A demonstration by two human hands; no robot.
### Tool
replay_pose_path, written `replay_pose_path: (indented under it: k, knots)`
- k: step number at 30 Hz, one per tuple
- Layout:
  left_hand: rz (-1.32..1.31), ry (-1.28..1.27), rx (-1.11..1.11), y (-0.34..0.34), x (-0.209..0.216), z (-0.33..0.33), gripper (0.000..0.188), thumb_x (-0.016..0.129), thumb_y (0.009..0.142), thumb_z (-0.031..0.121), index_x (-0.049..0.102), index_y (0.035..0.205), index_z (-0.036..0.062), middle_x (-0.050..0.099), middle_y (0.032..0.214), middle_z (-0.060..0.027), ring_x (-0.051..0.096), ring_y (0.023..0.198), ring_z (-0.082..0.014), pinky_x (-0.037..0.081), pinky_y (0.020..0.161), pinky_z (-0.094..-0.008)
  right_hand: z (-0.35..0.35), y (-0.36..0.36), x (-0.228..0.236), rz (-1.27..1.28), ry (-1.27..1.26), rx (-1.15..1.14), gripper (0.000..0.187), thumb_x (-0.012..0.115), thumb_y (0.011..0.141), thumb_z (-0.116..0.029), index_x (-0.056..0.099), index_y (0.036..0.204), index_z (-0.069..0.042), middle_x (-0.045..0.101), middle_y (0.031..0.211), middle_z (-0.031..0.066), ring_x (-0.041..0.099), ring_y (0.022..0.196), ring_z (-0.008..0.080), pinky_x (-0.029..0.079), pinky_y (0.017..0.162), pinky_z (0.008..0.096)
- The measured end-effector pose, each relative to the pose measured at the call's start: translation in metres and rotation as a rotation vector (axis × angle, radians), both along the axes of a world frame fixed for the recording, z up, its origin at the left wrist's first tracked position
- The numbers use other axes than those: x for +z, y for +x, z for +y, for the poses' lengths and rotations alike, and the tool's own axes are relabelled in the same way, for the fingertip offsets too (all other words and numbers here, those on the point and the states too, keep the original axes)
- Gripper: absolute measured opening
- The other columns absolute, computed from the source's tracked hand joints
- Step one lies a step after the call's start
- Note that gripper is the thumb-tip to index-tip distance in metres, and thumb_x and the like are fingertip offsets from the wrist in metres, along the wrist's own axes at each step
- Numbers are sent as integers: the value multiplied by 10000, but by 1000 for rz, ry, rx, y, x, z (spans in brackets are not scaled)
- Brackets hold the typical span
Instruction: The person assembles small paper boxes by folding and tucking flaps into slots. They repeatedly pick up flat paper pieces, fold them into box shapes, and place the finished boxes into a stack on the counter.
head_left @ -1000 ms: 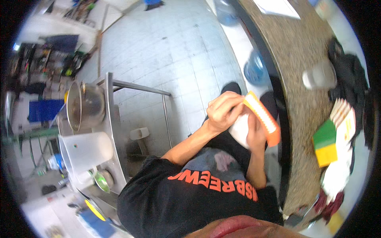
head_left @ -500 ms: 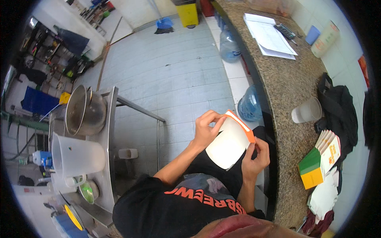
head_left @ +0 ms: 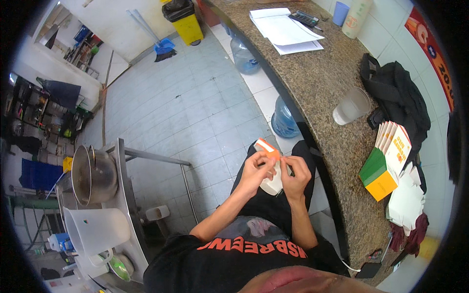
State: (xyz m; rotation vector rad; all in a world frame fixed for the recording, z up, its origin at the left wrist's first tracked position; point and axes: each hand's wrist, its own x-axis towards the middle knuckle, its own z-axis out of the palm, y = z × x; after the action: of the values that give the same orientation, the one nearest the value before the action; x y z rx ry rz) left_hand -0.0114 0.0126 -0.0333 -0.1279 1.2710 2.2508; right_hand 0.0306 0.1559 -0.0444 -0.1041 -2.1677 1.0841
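Note:
Over my lap I hold a small cardboard carton (head_left: 271, 185), white inside with an orange edge. My left hand (head_left: 256, 172) pinches it at the orange end. My right hand (head_left: 294, 177) grips its right edge, fingertips close to those of the left. The fingers cover much of the carton, so its exact folded shape is partly hidden. To my right on the granite counter (head_left: 312, 93) stands a row of nested green, yellow and white cartons (head_left: 386, 163). Beside them lie several white carton pieces (head_left: 406, 202).
A clear plastic cup (head_left: 351, 106), black bag (head_left: 398, 97), papers (head_left: 286, 29) and calculator (head_left: 304, 18) are on the counter. Large water bottles (head_left: 284, 119) stand beneath it. At left, a metal table (head_left: 128, 195) holds a pot (head_left: 95, 176) and a plastic jug (head_left: 97, 229).
My hands have come closer together. The carton, spread wide before, now looks narrower and bent between my fingers. The whole view has turned slightly, shifting the counter up and left.

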Motion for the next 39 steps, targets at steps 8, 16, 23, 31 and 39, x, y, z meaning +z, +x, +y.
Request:
replay_pose_path:
  k: [8, 16, 23, 31, 39]
  knots:
    - [413, -330, 265, 7, -17, 10, 119, 738, 923, -7, 743, 1033, -54, 765, 931, -117, 732, 826, -184, 558, 784, -271, 3, 9, 15, -114, -278, 87, 141, 834, 784, 3, 779, 914, 2, 741, 904, 104, 730, 839, 222, 569, 735, 332]
    - [1020, -729, 327, 16, -7, 9, 146, 636, 886, -100, 716, 999, -54, 703, 896, -181, 708, 823, -294, 529, 732, -347, 4, 14, 18, -121, -265, 248, 179, 813, 812, 10, 780, 988, 17, 730, 1002, 117, 732, 926, 226, 579, 808, 317]
    - [895, -610, 147, 13, 5, -10, 144, 701, 918, -43, 757, 1049, -66, 762, 969, -130, 698, 887, -162, 522, 784, -277, 13, 17, 23, -140, -321, 356, 209, 790, 846, -4, 776, 1052, 29, 744, 1071, 142, 737, 985, 247, 587, 861, 341]
    - [871, -582, 128, 7, 12, -16, 108, 768, 838, -46, 791, 943, -35, 781, 932, -142, 742, 861, -206, 543, 767, -304, 22, 9, 23, -57, -318, 422, 192, 807, 809, -7, 797, 1001, -14, 774, 1034, 133, 737, 975, 248, 576, 841, 340]
    - [945, -639, 136, 7, 5, -17, 143, 778, 806, -57, 815, 929, 7, 789, 903, -117, 753, 838, -184, 555, 756, -297, 22, 11, 20, -109, -372, 425, 161, 790, 830, -11, 794, 990, -14, 763, 1050, 134, 737, 967, 239, 574, 838, 335]
